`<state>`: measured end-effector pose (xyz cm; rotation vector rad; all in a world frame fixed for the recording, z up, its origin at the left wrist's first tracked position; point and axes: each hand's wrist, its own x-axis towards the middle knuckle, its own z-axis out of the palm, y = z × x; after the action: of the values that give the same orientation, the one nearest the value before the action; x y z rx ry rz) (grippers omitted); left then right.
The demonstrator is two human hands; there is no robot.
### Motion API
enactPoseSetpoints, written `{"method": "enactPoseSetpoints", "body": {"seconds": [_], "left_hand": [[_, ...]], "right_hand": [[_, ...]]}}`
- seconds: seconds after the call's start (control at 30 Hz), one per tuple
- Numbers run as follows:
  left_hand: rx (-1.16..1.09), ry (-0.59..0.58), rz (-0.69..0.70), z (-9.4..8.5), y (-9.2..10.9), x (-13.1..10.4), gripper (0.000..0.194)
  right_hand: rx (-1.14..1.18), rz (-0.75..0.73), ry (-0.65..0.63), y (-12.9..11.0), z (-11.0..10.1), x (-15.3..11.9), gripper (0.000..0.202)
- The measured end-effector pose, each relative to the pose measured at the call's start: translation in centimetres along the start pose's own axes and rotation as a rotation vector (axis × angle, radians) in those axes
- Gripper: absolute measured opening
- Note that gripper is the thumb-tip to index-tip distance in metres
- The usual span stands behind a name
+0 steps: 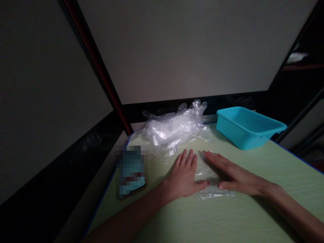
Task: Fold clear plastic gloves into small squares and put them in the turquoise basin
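Note:
A thin clear plastic piece [208, 173] lies flat on the pale green table [182, 221]. My left hand [184, 173] rests palm down at its left side, fingers slightly apart and thumb stretched across the plastic. On the right side, my right hand [231, 172] is tilted on its edge, fingers stretched out and thumb touching or just over the plastic. Neither hand grips anything. Beyond my fingertips sits a loose heap of clear plastic gloves [174, 128], with some glove fingers sticking up at the back.
An empty turquoise basin [249, 130] stands at the table's back right. At the left edge lies a phone-like object [131, 172], blurred by pixelation. Grey panels [189, 50] with dark frames rise behind the table. A dark shelf at the far right holds something whitish [296, 57].

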<state>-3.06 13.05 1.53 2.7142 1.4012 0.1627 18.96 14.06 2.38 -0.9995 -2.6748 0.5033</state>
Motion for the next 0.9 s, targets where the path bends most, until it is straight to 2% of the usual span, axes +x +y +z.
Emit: {"method": "enactPoseSetpoints", "body": {"seconds": [0.13,0.3,0.43,0.6,0.9], "left_hand": [[0.014,-0.004,0.014,-0.1,0.0,0.0,0.086],[0.006,0.002,0.013,-0.2,-0.1,0.0,0.087],[-0.005,0.0,0.01,-0.3,0.0,0.0,0.086],[-0.004,0.005,0.023,-0.2,0.0,0.0,0.087],[0.008,0.003,0.017,-0.2,-0.2,0.0,0.086]], "right_hand": [[-0.157,-0.026,-0.044,0.0,1.1,0.6,0.085],[-0.225,0.01,-0.064,0.4,1.1,0.3,0.089],[-0.193,0.018,-0.063,1.2,0.7,-0.1,0.096],[-0.104,0.072,-0.145,2.2,-0.2,-0.6,0.106],[-0.054,0.108,-0.168,2.2,-0.7,-0.6,0.109]]}}
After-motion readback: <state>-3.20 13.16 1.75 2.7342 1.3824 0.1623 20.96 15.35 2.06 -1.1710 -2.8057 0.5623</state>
